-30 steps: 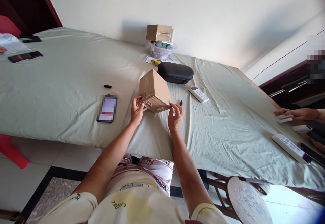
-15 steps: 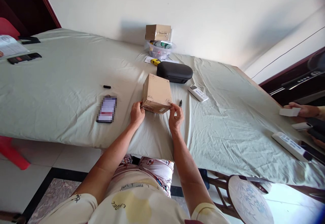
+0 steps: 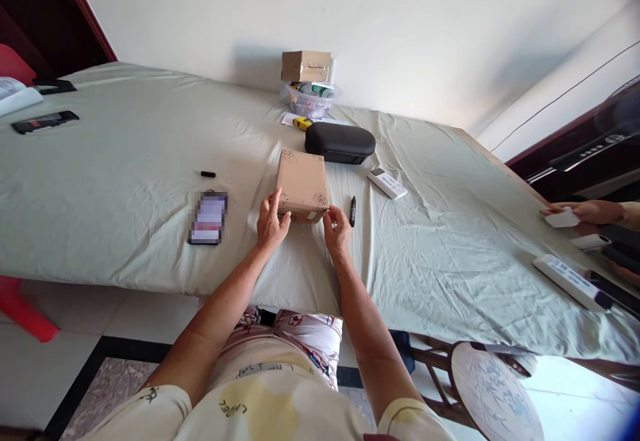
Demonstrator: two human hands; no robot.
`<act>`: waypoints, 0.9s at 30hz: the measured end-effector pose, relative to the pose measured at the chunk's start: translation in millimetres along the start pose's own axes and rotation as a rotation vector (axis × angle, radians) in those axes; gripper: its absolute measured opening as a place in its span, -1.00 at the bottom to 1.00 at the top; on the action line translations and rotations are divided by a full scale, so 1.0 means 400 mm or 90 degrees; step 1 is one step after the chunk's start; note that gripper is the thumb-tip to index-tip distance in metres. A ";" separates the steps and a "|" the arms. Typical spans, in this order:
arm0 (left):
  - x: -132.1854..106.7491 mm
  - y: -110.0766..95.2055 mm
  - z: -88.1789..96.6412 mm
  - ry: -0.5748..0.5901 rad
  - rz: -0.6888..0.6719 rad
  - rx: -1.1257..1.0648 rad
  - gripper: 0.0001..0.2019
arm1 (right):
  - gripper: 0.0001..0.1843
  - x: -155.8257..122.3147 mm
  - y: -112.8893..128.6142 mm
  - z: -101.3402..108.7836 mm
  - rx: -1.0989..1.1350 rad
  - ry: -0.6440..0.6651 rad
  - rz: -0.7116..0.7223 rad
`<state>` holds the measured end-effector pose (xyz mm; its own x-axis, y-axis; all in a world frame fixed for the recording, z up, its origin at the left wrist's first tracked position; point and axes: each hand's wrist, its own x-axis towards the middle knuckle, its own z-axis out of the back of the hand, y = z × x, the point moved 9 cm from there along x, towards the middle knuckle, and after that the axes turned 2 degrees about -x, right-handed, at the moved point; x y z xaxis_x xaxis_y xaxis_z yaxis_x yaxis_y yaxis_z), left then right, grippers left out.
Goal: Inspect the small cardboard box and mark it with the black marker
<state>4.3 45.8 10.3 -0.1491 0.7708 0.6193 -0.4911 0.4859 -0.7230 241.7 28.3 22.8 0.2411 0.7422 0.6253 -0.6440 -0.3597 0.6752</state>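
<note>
Two hands, the left hand and the right hand, have fingers closed on the near corners of one box on the cloth. A sideways nudge could roll the one pen beside the right hand, marking the cloth if uncapped. Farther out: one lit phone, one case, a second box.

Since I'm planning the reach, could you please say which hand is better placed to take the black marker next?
Probably the right hand: the marker lies to its right, while the left hand is farther off, at the left edge of the near cardboard box.
</note>
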 end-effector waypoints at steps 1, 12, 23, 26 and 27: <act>0.002 -0.002 0.000 0.010 -0.001 -0.001 -0.38 | -0.59 0.000 -0.006 -0.002 0.004 0.008 -0.012; 0.019 0.005 0.031 -0.024 -0.006 -0.026 -0.61 | -0.52 -0.005 -0.027 -0.020 0.021 0.045 -0.029; 0.010 0.056 0.000 -0.012 0.100 -0.203 -0.54 | -0.59 0.002 -0.017 0.023 0.018 -0.043 -0.030; 0.006 0.063 -0.013 0.006 0.123 -0.237 -0.51 | -0.59 0.005 -0.025 0.035 0.039 -0.071 -0.042; 0.005 0.066 -0.015 0.005 0.128 -0.253 -0.50 | -0.59 0.005 -0.030 0.036 0.047 -0.076 -0.049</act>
<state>-3.7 62.7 -9.2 -0.2001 0.8684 0.4536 -0.0854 0.4458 -0.8911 260.5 25.9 21.5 0.3754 0.6984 0.6093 -0.5663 -0.3477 0.7473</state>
